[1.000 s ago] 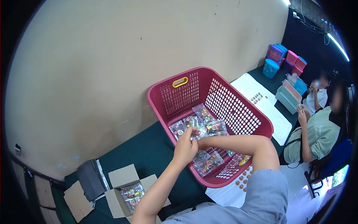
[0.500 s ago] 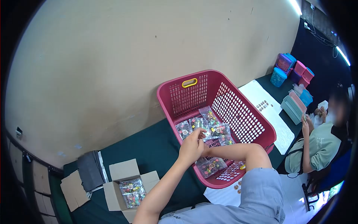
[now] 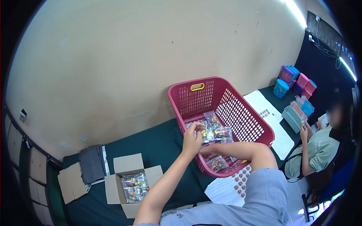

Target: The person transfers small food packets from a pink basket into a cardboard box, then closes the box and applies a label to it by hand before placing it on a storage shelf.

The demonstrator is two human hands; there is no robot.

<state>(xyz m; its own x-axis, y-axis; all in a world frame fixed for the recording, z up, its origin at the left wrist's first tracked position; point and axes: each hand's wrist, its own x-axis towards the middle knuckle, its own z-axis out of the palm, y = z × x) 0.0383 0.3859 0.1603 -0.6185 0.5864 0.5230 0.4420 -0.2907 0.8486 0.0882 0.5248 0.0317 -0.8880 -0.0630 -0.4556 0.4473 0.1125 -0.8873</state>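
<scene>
In the head view, my left hand is over the near left rim of a maroon plastic laundry basket. Its fingers are loosely bent, with thumb and fingers apart and no held thing visible. Clear packets of colorful pieces lie beyond it on the basket floor. My right hand reaches low inside the basket, under my left wrist; its fingers are hidden. Close to it lies another clear packet.
An open cardboard box with similar packets stands on the dark green table cover. Black folded material lies left. White sheets bear small round pieces. Beyond are plastic tubs and a seated person holding something small.
The view has shifted, so the basket sits slightly lower and right. My right hand has moved farther over the basket's near left side. My left hand stays above the packets, fingers still bent.
</scene>
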